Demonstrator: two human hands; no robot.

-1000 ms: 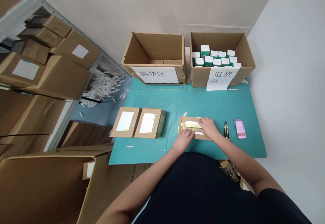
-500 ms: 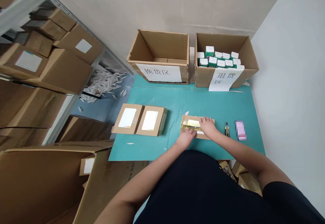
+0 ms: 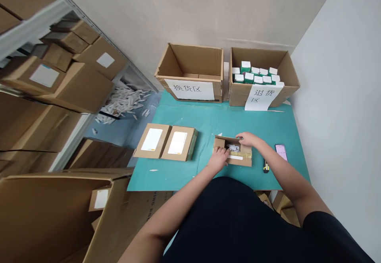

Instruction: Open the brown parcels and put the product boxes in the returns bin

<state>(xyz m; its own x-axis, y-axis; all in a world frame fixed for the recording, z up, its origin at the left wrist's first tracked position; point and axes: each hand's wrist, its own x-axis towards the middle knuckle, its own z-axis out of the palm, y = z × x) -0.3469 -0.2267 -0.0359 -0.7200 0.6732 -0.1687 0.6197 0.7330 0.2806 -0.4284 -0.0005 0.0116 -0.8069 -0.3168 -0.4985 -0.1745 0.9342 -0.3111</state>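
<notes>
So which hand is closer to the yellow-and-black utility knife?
Right. The right hand rests on the open cardboard box, up and left of the utility knife, not touching it. The left hand is farther, at the box's left side.

Teal mat (image 3: 208,124) spread flat, the working surface. Landmark: small carton (image 3: 232,151), open, lying near the mat's near edge, right of centre. Left of it, two flat boxes (image 3: 165,142) lie side by side, touching each other, white labels up, well apart from the carton. Right of it, utility knife (image 3: 266,166) just beside the carton; phone (image 3: 281,152) a little farther right, lying on the mat. Beyond it, along the far edge, two large cartons (image 3: 226,76), open, stand side by side. Paper scrap (image 3: 154,170) lies left of it, near the mat's near edge.
</notes>
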